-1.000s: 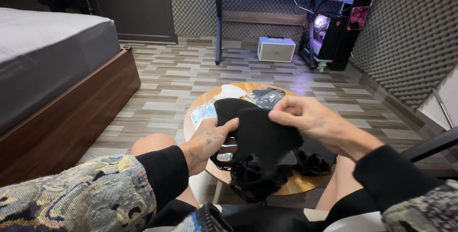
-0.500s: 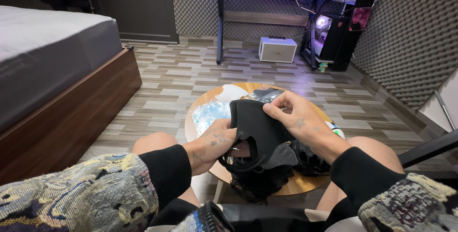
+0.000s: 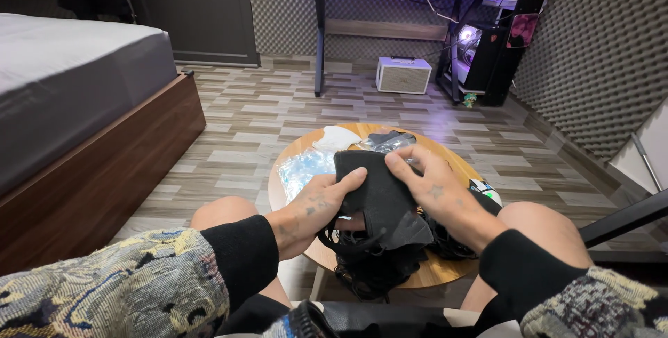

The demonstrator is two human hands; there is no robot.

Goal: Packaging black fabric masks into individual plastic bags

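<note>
Both hands are closed on one black face mask (image 3: 379, 195), held up just above the near edge of the round wooden side table (image 3: 456, 272). The left hand (image 3: 316, 209) pinches the mask's left edge, thumb on the front and fingers behind; the right hand (image 3: 431, 185) clamps the upper right edge, fingers curled over the top. Holding it at opposite edges appears to keep the fabric spread flat and facing the person. Ear loops hang slack beneath, down to a heap of further black masks (image 3: 379, 265) on the table's near rim. Behind the held mask lie a clear plastic packet (image 3: 303, 170), a white mask (image 3: 336, 138) and a dark wrapped item (image 3: 390, 140). The table stands between the person's bare knees; a bed (image 3: 76, 87) lies to the left.
</note>
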